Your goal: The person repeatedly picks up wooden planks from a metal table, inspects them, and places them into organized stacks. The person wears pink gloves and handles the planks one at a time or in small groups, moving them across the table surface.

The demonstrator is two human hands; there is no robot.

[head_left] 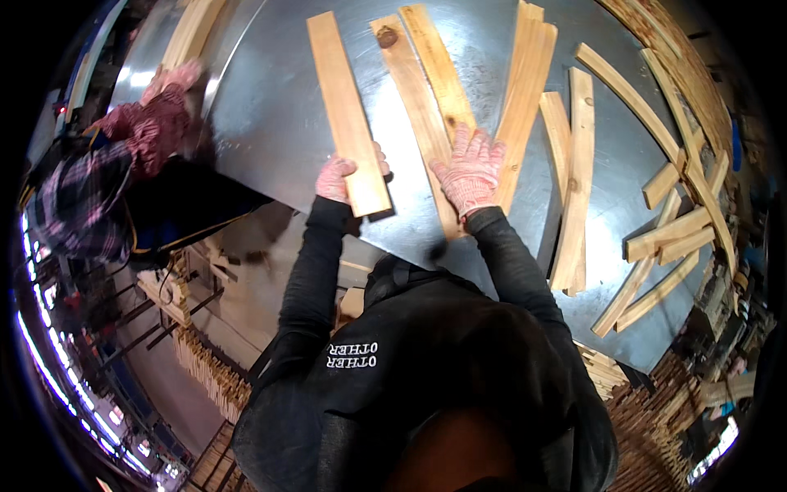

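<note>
My left hand (pixel 334 179), in a pink-and-white knit glove, grips the near end of a flat wooden board (pixel 344 107), thumb on one edge and fingers round the other. The board slants away from me over the grey metal tabletop (pixel 262 107). Gloved alike, my right hand (pixel 471 170) lies palm down with fingers spread. Its fingertips reach the near end of a yellowish board (pixel 438 70), between a board with a dark knot (pixel 414 98) and a pair of boards side by side (pixel 525 98). What lies under the palm is hidden.
Right of my right hand lie more boards (pixel 578 164), then a loose crossed heap of strips (pixel 668 238). A co-worker's gloved hand (pixel 168 82) touches lumber (pixel 193 33) at the far left. Stacked wood (pixel 205 369) stands below the table at left.
</note>
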